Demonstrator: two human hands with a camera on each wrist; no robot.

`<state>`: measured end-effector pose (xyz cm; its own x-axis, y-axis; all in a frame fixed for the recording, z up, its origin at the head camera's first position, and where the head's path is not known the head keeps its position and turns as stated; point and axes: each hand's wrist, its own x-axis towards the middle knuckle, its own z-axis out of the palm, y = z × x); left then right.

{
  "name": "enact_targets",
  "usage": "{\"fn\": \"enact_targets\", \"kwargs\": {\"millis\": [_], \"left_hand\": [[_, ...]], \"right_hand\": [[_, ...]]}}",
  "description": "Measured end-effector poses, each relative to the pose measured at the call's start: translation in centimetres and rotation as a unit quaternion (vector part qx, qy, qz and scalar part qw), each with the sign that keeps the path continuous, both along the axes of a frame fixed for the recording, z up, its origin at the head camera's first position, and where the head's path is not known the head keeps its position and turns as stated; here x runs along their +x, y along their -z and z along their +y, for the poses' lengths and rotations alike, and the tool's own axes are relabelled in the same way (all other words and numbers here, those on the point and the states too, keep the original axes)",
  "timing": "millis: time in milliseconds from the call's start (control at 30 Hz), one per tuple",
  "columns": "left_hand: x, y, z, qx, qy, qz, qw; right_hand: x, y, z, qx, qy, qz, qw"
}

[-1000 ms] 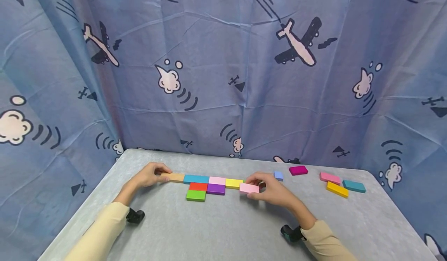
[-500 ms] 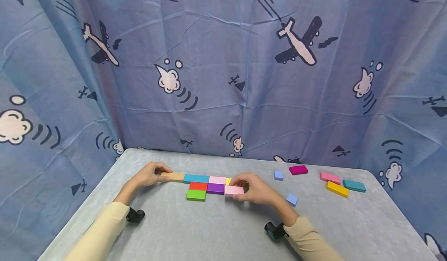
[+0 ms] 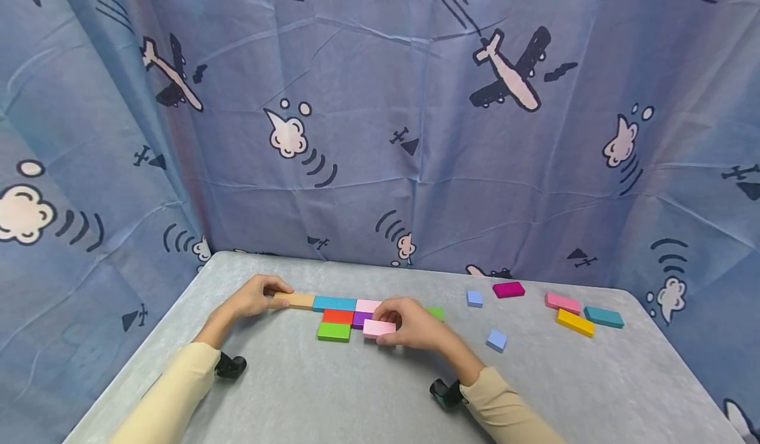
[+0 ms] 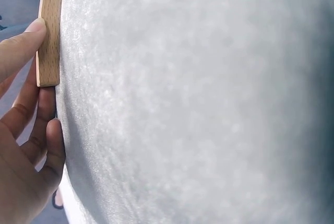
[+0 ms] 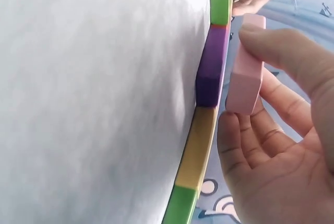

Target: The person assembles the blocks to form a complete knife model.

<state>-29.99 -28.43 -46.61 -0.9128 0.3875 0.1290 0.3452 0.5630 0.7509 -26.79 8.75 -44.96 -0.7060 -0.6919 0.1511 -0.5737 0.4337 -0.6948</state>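
- Leftward since a second ago, the right hand (image 3: 415,325) has carried its pinched pink block (image 3: 379,328) over the purple block (image 3: 362,319).
- Left hand (image 3: 252,297) pinches the wooden block (image 3: 299,301) at nine o'clock.
- Placing appears underway; lowering beside the green block (image 3: 333,332) likely follows.
- Loose blocks (image 3: 572,322) lie at three o'clock on the table (image 3: 356,391).

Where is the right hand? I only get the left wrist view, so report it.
Observer: The right hand pinches a pale pink block beside the purple block.
Operator: Say whether that block is down.
Observer: The right wrist view shows it apart from the purple block, gripped by thumb and fingers; contact with the table cannot be told.
Operator: Name what follows my wooden block.
Observer: A teal block abuts the wooden block that the left hand holds.
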Motion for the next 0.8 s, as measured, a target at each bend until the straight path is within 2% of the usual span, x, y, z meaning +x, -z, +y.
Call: {"fn": "enact_targets", "kwargs": {"millis": [300,800], "left_hand": [[-0.1,0.1,0.0,-0.004,0.003,0.003,1.0],[0.1,0.0,0.0,-0.003,0.001,0.003,1.0]], "right_hand": [[0.3,0.0,-1.4,-0.006,-0.014,-0.002,1.0],[0.4,0.4,-2.4,0.014,0.0,0.009,1.0]]}}
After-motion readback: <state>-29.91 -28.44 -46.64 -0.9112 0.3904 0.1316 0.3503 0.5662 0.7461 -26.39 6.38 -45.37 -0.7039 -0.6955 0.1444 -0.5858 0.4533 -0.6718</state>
